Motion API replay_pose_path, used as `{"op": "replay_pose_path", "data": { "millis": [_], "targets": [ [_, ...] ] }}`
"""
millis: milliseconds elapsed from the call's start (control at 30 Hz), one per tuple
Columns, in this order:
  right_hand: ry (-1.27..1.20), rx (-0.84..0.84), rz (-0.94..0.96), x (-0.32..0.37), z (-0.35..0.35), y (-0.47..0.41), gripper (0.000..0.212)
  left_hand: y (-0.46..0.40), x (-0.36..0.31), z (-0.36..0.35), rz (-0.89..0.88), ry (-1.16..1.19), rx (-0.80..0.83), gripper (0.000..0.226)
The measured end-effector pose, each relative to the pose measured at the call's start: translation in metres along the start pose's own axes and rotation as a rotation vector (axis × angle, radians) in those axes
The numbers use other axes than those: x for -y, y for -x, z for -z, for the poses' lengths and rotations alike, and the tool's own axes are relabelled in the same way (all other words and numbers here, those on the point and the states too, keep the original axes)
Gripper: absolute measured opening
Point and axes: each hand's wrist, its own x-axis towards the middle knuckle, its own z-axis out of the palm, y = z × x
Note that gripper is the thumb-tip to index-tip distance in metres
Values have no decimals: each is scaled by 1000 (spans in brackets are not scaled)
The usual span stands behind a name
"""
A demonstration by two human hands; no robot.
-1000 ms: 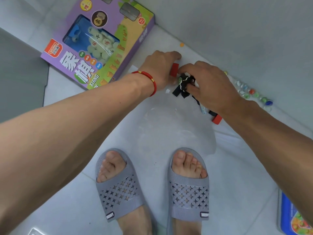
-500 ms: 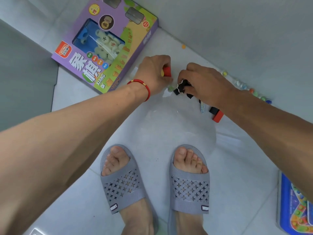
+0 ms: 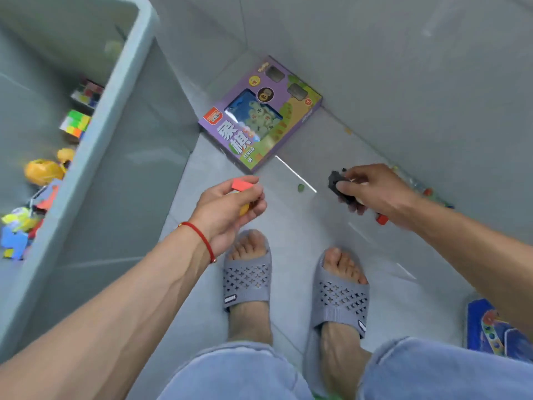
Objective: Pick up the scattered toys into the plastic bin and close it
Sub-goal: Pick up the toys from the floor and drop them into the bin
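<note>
Grey floor tiles (image 3: 288,232) lie beneath a person's left hand (image 3: 230,209) gripping red and yellow toy blocks (image 3: 241,184) and right hand (image 3: 372,192) clutching black toy pieces (image 3: 336,181), beside the open grey plastic bin (image 3: 115,116) already holding toys.

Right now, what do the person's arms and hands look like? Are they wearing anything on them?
Both arms are bare, with no sleeves or gloves. The left hand has a thin red string bracelet around its wrist, with a small bead on it. The right hand wears nothing: no ring, watch or band shows.
</note>
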Motion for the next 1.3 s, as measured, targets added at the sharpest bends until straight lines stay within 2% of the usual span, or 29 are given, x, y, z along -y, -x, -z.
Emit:
{"op": "replay_pose_path", "data": {
  "millis": [67, 167, 233, 300, 400, 433, 500, 533, 600, 633, 700, 767, 833, 867, 933, 1067, 1200, 1300],
  "targets": [
    [-130, 178, -14, 48, -8, 25, 18, 37, -21, 22, -41, 112, -14, 26],
    [-161, 457, 116, 143, -28, 56, 8, 91, -64, 63, -172, 235, -109, 14],
    [-125, 562, 195, 213, -50, 75, 8, 122, -96, 96, -275, 308, -194, 10],
    [-88, 603, 269, 275, -80, 90, 15, 147, -124, 127, -368, 331, -305, 9],
    [-222, 665, 262, 342, -127, 109, 16, 176, -151, 161, -427, 255, -455, 10],
    [-253, 670, 251, 356, -139, 113, 22, 180, -157, 167, -423, 199, -513, 15],
    [-206, 609, 241, 368, -156, 111, 48, 182, -160, 174, -458, 30, -650, 26],
    [-169, 558, 251, 365, -160, 106, 55, 180, -159, 173, -501, -73, -696, 38],
    [-101, 403, 312, 340, -153, 92, 43, 175, -158, 162, -606, -273, -723, 64],
    [-53, 317, 343, 319, -144, 82, 33, 170, -156, 154, -651, -323, -677, 63],
    [212, 118, 356, 260, -120, 62, 24, 154, -150, 126, -680, -338, -489, 39],
    [527, -1, 277, 195, -104, 40, 17, 135, -137, 93, -584, -335, -260, 18],
    [699, -9, 172, 136, -105, 18, 16, 108, -112, 68, -383, -366, -76, 17],
    [736, 18, 153, 113, -114, 7, 21, 92, -97, 62, -280, -431, -39, 17],
    [760, 75, 169, 81, -141, -12, 33, 65, -66, 59, -118, -556, -53, 21],
    [729, 75, 244, 52, -203, -37, 42, 33, -24, 64, 52, -503, -190, 21],
    [699, 103, 310, 33, -222, -42, 24, 10, -4, 67, 137, -489, -239, 21],
    [443, 73, 241, 36, -207, -31, 14, -5, 7, 61, 171, -410, -271, 19]
  ]
}}
